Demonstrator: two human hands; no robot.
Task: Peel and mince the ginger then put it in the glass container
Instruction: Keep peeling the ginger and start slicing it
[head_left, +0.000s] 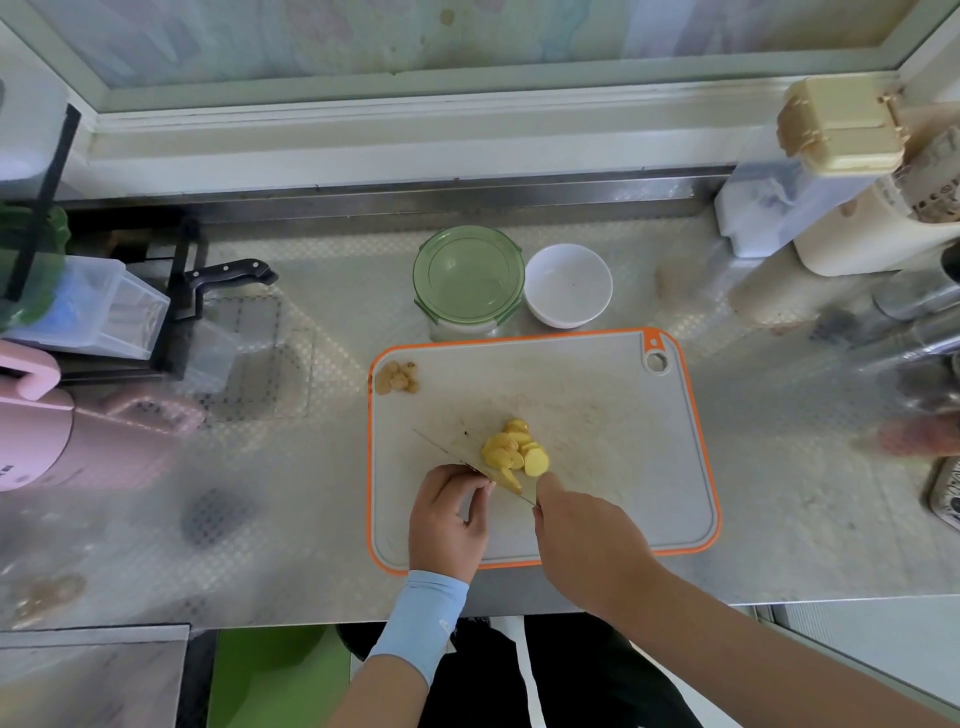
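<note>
We count two hands, two knives, one cutting board (623, 441), one glass container (467, 280) under a green lid and one white bowl (567, 286). The ginger (511, 452) lies mid-board as a small heap of peeled, bright yellow slices, not yet minced, with a pile of brown peelings (396, 378) in the far left corner. Our left hand (449, 514) curls its fingers over the back of the knife (447, 451). Our right hand (587, 540) grips the handle, which stays hidden beneath it. The spare knife (228, 273) shows only its black handle
</note>
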